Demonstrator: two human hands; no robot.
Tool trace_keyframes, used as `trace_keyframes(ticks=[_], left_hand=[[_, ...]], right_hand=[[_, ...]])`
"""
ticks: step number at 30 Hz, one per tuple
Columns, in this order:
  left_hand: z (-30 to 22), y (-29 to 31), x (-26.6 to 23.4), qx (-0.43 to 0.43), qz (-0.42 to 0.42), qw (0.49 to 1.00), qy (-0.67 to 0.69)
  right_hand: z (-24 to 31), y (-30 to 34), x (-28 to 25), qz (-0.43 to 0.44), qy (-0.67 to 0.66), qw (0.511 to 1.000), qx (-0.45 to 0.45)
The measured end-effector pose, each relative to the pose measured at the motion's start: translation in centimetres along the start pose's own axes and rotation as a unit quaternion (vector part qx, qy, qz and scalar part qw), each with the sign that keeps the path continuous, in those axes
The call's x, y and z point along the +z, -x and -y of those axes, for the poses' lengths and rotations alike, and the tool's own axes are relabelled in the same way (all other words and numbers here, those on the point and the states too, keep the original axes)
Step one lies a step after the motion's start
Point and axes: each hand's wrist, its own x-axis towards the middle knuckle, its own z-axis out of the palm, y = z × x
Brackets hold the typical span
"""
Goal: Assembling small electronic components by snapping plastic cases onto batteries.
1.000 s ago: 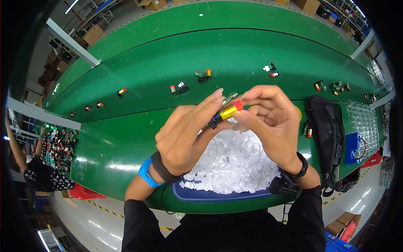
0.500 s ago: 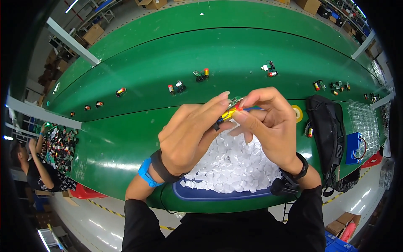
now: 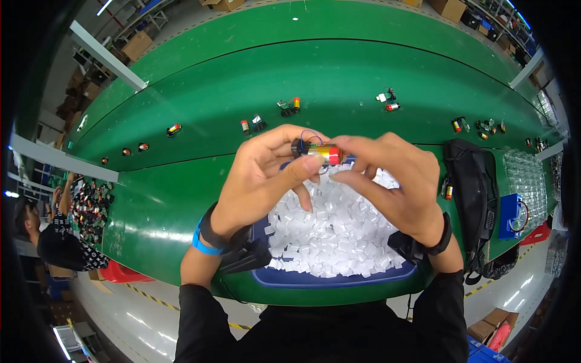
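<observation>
Above the tray, my left hand (image 3: 260, 172) pinches a small cylindrical battery (image 3: 324, 154) between thumb and fingers. The battery is yellow and silver with a red right end, and lies roughly level. A black round part (image 3: 297, 147) sits at its left end, and a thin blue wire (image 3: 311, 132) loops over it. Part of a circuit board shows behind the battery, mostly hidden. My right hand (image 3: 393, 181) is at the red end, thumb and index finger apart, the index tip by the battery's upper edge. Below lies a blue tray (image 3: 339, 281) heaped with small white paper pieces (image 3: 339, 230).
Several battery-and-board assemblies (image 3: 290, 107) lie in a row across the green table (image 3: 163, 212). At right are a black bag (image 3: 469, 193), a blue box (image 3: 510, 216) and clear plastic trays (image 3: 526, 175). Another person (image 3: 60, 236) works at far left beside a pile of assemblies (image 3: 91, 212).
My left hand has turned, bringing the battery level with its red end to the right. My right hand has moved right, its fingers spreading from their hold. The yellow tape roll is no longer visible.
</observation>
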Motion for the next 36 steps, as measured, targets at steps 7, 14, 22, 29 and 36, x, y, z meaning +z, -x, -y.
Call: trace_keyframes(ticks=[7, 14, 22, 29, 36], left_hand=[[-0.1, -0.1, 0.1, -0.082, 0.047, 0.995, 0.028], [0.4, -0.8, -1.7, -0.076, 0.053, 0.995, -0.034], [6.2, -4.9, -20.2, -0.077, -0.287, 0.883, -0.363], [10.3, -5.8, -21.1, 0.126, -0.285, 0.593, -0.743], [9.3, -5.2, -16.4, 0.045, -0.191, 0.707, -0.679]], right_hand=[[-0.2, 0.0, 0.5, -0.033, 0.079, 0.992, -0.090], [-0.1, 0.1, 0.6, -0.003, 0.120, 0.987, -0.106], [0.5, -0.2, 0.1, 0.091, 0.211, 0.973, 0.035], [0.1, 0.1, -0.4, 0.100, 0.205, 0.973, 0.017], [0.3, 0.0, -1.0, 0.110, 0.208, 0.972, 0.000]])
